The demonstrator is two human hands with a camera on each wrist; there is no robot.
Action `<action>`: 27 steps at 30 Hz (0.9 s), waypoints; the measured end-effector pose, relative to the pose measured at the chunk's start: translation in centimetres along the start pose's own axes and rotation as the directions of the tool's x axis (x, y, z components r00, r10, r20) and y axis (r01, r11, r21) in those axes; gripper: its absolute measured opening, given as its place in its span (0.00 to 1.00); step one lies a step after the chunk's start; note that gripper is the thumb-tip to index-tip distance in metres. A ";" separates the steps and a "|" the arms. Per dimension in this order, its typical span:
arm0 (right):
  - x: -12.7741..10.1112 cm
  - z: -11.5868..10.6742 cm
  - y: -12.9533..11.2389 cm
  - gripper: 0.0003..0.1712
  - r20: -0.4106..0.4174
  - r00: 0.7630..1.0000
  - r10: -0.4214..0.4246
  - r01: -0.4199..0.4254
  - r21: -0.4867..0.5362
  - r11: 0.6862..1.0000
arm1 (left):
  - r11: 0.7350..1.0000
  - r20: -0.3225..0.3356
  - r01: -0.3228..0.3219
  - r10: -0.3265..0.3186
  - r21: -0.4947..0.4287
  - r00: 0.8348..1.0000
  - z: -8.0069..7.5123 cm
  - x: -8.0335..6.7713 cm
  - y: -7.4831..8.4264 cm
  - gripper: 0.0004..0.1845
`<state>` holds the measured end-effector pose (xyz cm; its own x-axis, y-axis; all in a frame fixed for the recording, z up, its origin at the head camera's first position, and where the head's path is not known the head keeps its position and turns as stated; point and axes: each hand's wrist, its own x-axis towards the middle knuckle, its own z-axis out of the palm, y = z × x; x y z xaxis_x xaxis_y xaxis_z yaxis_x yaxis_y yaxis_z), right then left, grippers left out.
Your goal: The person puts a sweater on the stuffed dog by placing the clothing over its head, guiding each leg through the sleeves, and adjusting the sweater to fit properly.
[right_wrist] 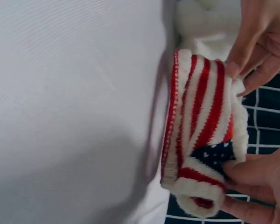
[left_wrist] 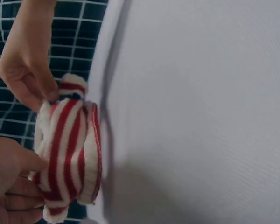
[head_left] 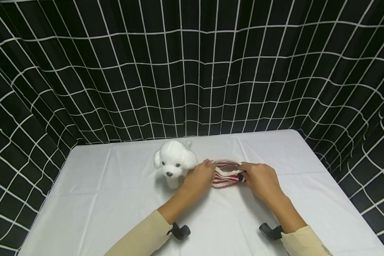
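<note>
A small knitted sweater (head_left: 224,183) with red and white stripes is stretched between both hands over the white table, its neck opening spread in the head view. My left hand (head_left: 199,177) pinches its left end between thumb and fingers. At the other end, my right hand (head_left: 263,179) grips the knit by a navy patch (right_wrist: 213,155) with white specks. A short rolled sleeve (right_wrist: 203,201) sticks out below that hand in the right wrist view. Just left of my left hand stands a white plush dog (head_left: 172,160), facing forward, partly hidden behind that hand.
A white cloth with creases covers the table (head_left: 121,213). Black curtains (head_left: 192,71) with white grid lines surround it at the back and sides. Black camera mounts (head_left: 180,232) hang below both wrists, near the beige sleeves (head_left: 143,236).
</note>
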<state>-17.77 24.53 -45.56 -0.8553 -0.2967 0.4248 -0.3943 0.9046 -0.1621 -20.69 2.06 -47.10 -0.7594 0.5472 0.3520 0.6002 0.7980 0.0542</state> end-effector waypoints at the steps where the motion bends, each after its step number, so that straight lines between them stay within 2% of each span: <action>1: 0.0 -0.3 -0.1 0.11 -0.009 1.000 0.011 -0.011 0.012 1.000 | 1.000 -0.003 0.001 -0.001 -0.011 1.000 -0.3 0.0 0.1 0.15; 6: 0.0 -2.1 -0.7 0.13 -0.073 0.997 0.034 -0.030 0.057 0.998 | 1.000 -0.021 -0.019 0.019 -0.020 1.000 -2.3 -0.5 1.0 0.20; 10: 0.3 -3.9 -1.4 0.15 -0.136 0.991 0.014 -0.006 0.064 0.998 | 0.999 -0.078 -0.036 0.034 -0.024 0.996 -4.4 -1.1 1.6 0.21; 13: 0.6 -5.0 -2.0 0.17 -0.176 0.984 -0.010 0.021 0.063 0.998 | 0.997 -0.117 -0.020 0.011 -0.075 0.993 -6.2 -1.5 1.7 0.21; 17: 0.9 -6.4 -3.0 0.17 -0.213 0.976 -0.039 0.054 0.062 0.997 | 0.989 -0.146 0.000 -0.022 -0.151 0.989 -8.3 -1.9 1.7 0.21; 22: 1.4 -7.8 -4.5 0.19 -0.253 0.966 -0.051 0.074 0.084 0.994 | 0.984 -0.194 -0.013 -0.022 -0.177 0.981 -10.7 -2.4 1.3 0.22; 27: 2.1 -8.2 -6.1 0.18 -0.291 0.956 -0.047 0.092 0.142 0.986 | 0.981 -0.256 -0.011 -0.040 -0.195 0.966 -12.4 -3.4 0.4 0.21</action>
<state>-14.41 20.90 -36.43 -0.7007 -0.2373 0.6728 -0.5151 0.8208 -0.2469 -14.73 -2.59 -36.71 -0.6930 0.4321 0.5772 0.6463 0.7271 0.2316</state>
